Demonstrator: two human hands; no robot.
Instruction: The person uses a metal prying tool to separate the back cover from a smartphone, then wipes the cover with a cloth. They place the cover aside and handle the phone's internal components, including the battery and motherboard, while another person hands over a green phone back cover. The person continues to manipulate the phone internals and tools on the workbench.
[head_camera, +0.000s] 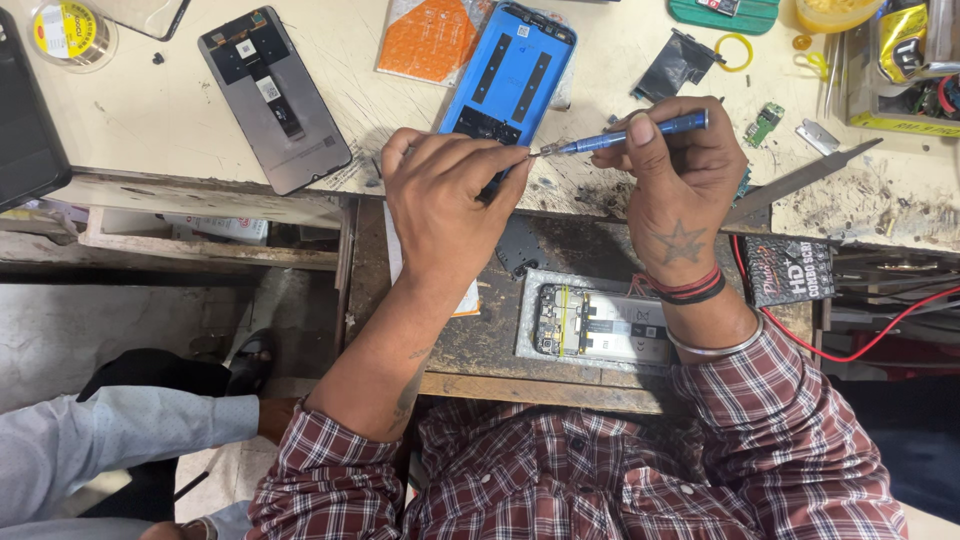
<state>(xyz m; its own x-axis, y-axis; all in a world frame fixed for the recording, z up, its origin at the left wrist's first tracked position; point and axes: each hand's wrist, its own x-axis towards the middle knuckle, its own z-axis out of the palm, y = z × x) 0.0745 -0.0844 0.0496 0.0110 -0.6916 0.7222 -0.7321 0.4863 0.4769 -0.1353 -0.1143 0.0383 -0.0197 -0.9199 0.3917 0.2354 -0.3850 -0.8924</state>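
My right hand (678, 175) grips a blue screwdriver (640, 132), held level with its tip pointing left. My left hand (445, 205) pinches that metal tip between fingertips; whether a small part sits in the pinch is hidden. Both hands hover over the bench's front edge, just below a blue phone back cover (510, 75) lying inside up. Below my wrists an opened phone frame (595, 325) with its circuit board showing rests in a pulled-out drawer.
A grey display panel (272, 95) lies at left, an orange card (432, 38) beside the cover. A solder spool (66, 30), tweezers (800, 180), a small green board (766, 122), a cluttered tray (905, 70) and red wires (850, 345) surround. Another person's sleeve (110, 435) is at lower left.
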